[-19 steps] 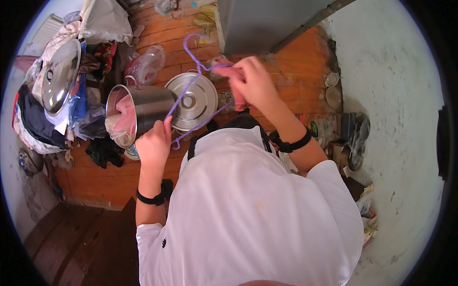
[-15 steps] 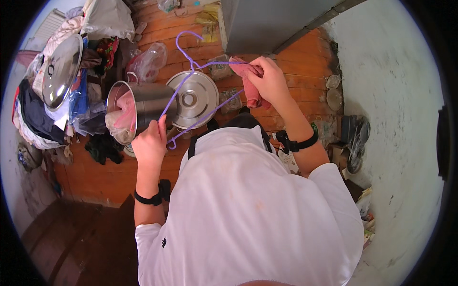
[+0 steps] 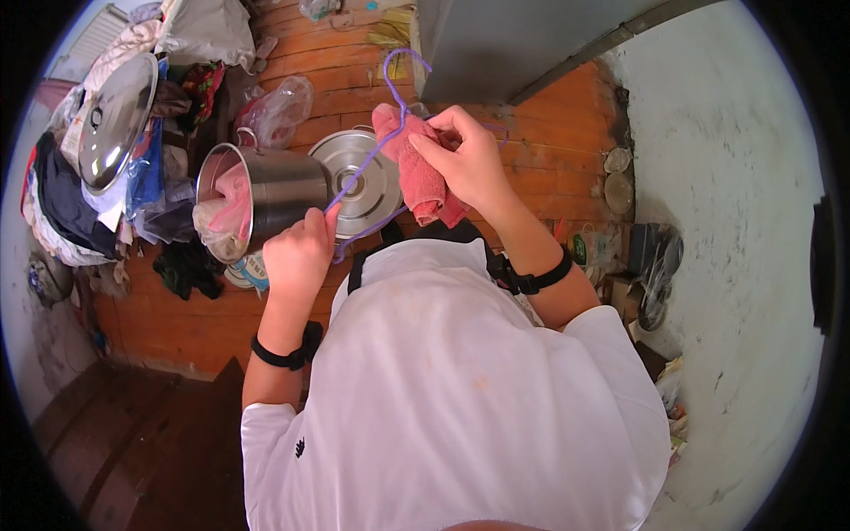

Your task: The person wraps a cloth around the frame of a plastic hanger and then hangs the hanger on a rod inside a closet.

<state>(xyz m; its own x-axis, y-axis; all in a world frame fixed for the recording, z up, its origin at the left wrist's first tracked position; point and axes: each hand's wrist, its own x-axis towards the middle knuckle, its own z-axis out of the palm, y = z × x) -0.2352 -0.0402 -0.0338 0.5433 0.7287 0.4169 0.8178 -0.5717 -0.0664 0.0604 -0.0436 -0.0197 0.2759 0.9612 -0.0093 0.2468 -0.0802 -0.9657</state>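
My left hand (image 3: 299, 250) is closed around the left arm of a purple clothes hanger (image 3: 365, 170), whose hook points up and away from me. A folded pinkish-red cloth (image 3: 420, 173) is bunched in my right hand (image 3: 465, 156), with the fingers pinching its upper part. The cloth lies against the hanger just below the hook and hides the middle of it. Part of the hanger's far arm shows to the right, beyond my right hand. Both hands are held in front of my body, above the floor.
A steel pot (image 3: 288, 190) with pink and whitish fabric inside stands at the left, beside a round steel lid (image 3: 365, 190). Another shiny lid (image 3: 118, 122) rests on piled clothes (image 3: 71, 203). A grey cabinet (image 3: 513, 44) rises ahead; a white wall (image 3: 735, 221) bounds the right.
My right hand and the cloth have moved left, from the hanger's right side to near its hook. The hanger has shifted right and slightly up, with my left hand following.
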